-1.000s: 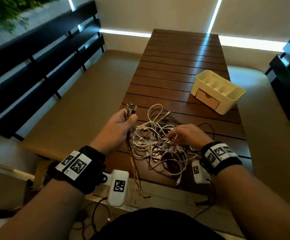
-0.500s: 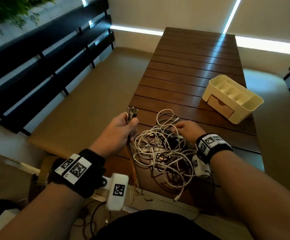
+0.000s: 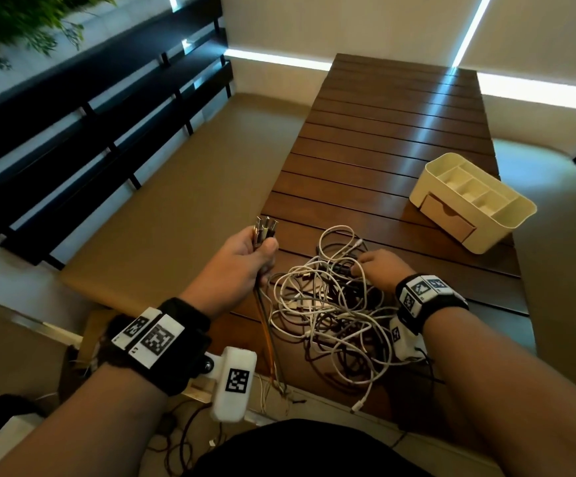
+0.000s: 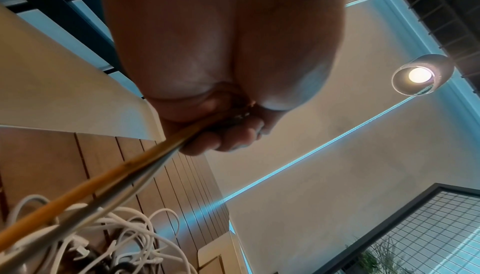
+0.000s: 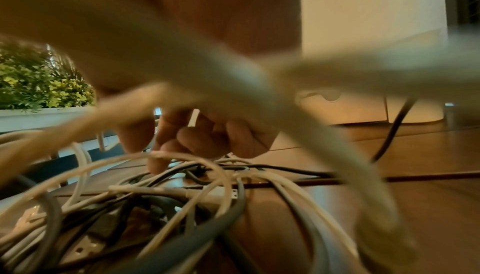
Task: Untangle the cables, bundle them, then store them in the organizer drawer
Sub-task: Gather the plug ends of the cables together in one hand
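A tangle of white, grey and dark cables (image 3: 321, 311) lies on the near end of the brown slatted table (image 3: 400, 132). My left hand (image 3: 245, 259) grips a bunch of cable ends, plugs (image 3: 264, 228) sticking up above the fist. The gripped strands (image 4: 103, 186) run down past the table's near edge. My right hand (image 3: 379, 270) rests on the far right of the tangle (image 5: 182, 196), fingers (image 5: 197, 141) curled, a white cable showing between them. The cream organizer (image 3: 520, 215) stands beyond, its drawer (image 3: 448, 218) closed.
A tan bench cushion (image 3: 176, 201) with a black slatted backrest (image 3: 73, 132) runs along the table's left side. A loose white plug (image 3: 357, 406) hangs near the table's front edge. More wires trail on the floor by my knees.
My right hand has moved from the middle of the tangle to its far right side. The left hand keeps the same grip on the cable ends.
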`<state>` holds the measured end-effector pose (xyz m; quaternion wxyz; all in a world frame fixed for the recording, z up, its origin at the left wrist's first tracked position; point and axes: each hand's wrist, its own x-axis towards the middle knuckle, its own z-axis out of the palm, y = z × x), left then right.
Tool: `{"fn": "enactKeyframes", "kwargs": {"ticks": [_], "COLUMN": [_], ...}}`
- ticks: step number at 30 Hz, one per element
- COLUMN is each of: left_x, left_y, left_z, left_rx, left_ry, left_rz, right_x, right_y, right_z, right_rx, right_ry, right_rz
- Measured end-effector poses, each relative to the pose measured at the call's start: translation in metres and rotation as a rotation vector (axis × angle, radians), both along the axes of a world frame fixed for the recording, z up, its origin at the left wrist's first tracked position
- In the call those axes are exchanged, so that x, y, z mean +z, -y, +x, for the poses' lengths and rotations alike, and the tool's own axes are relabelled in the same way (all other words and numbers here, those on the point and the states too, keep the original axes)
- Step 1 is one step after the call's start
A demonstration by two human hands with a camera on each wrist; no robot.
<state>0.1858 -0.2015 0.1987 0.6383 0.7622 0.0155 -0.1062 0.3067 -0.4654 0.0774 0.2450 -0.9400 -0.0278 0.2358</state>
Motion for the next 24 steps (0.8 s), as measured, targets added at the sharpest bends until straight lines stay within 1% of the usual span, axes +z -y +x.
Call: {"fn": "enactKeyframes", "kwargs": {"ticks": [5, 9, 13, 15, 16, 21, 23, 24], "left_x": [0.001, 0.003, 0.002, 0.002, 0.002, 0.005, 0.005, 0.006], "left_y": [0.002, 0.003, 0.0, -0.001, -0.002, -0.002, 0.0, 0.003], "left_z": [0.004, 0.004, 0.005, 0.005, 0.004, 0.005, 0.006, 0.007], "left_rx": [-0.021, -0.025, -0.023, -0.027, -0.027, -0.032, -0.044, -0.052], "left_ry": [-0.018, -0.011, -0.014, -0.018, -0.019, -0.003, 0.001, 0.006], "left_rz": [0.01, 0.021, 0.018, 0.007, -0.001, -0.029, -0.024, -0.023], "right_x": [-0.004, -0.006, -0.011, -0.012, -0.01, 0.007, 0.024, 0.037], "right_y": [-0.003, -0.005, -0.005, -0.004, -0.003, 0.015, 0.024, 0.029], "right_z": [0.0, 0.0, -0.002, -0.005, -0.008, -0.016, -0.015, -0.015], "right_rx": [0.014, 0.005, 0.049, 0.03, -0.023, -0.433, -0.513, -0.514], "right_ry": [-0.038, -0.062, -0.046, 0.003, 0.036, 0.243, 0.332, 0.39], "right_rz": [0.044, 0.032, -0.019, 0.015, 0.071, 0.493, 0.581, 0.578]}}
